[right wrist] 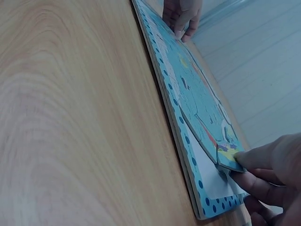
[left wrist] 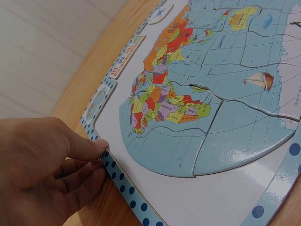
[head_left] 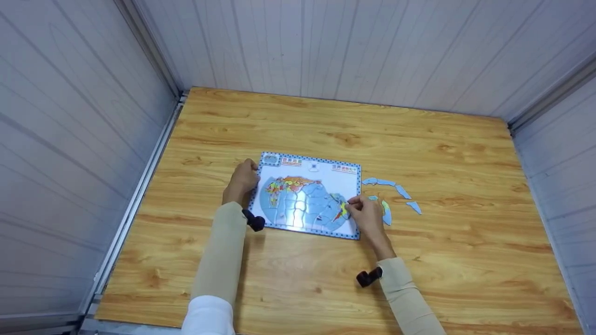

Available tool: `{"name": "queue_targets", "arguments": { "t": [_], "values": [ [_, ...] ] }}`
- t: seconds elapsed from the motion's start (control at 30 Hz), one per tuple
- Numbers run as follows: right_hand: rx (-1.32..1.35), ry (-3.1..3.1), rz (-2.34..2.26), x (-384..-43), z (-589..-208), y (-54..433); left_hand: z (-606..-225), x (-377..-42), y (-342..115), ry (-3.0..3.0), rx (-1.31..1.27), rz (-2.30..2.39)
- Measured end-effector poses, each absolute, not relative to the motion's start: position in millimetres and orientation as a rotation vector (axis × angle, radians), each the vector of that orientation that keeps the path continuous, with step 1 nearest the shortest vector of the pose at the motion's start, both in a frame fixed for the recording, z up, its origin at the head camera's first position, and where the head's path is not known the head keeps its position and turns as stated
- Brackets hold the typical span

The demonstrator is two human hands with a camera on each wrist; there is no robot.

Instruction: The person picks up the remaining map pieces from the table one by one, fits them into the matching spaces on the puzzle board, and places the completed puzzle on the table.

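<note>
A world map jigsaw puzzle board (head_left: pixel 326 176) with a blue dotted border lies on the wooden table. My left hand (head_left: pixel 243 179) grips its left edge; in the left wrist view the thumb (left wrist: pixel 91 147) presses the border while the other fingers curl against the outer side. At the map's right end, my right hand (head_left: pixel 368 216) pinches a blue and yellow puzzle piece (right wrist: pixel 230 160) between thumb and fingers. That piece sits raised at the lower corner of the joined map, above the bare white backing (right wrist: pixel 211 176).
Several loose puzzle pieces (head_left: pixel 385 182) lie right of the board, some close by my right hand, such as the curved green and blue piece (head_left: pixel 387 214). Pale panel walls (head_left: pixel 298 51) enclose the table (head_left: pixel 465 186) at the back and both sides.
</note>
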State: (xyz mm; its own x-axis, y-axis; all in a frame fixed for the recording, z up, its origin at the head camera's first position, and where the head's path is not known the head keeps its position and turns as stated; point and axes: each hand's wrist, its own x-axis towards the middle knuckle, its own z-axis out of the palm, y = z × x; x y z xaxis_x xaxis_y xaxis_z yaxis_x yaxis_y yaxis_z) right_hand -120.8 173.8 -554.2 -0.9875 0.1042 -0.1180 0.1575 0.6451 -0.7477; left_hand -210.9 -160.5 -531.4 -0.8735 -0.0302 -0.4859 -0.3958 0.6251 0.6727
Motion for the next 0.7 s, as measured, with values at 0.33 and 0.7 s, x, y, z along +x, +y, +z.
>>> {"name": "queue_targets", "arguments": {
  "t": [0.33,0.7],
  "values": [
    [0.168,2.950,-1.167,-124.2,-556.2,171.1,-533.4,-212.0,-161.3,2.468,-0.293,1.131],
    [0.230,2.890,-1.142,-124.9,-555.3,168.7,-533.6,-211.5,-160.4,2.459,-0.312,1.142]
  ]
}}
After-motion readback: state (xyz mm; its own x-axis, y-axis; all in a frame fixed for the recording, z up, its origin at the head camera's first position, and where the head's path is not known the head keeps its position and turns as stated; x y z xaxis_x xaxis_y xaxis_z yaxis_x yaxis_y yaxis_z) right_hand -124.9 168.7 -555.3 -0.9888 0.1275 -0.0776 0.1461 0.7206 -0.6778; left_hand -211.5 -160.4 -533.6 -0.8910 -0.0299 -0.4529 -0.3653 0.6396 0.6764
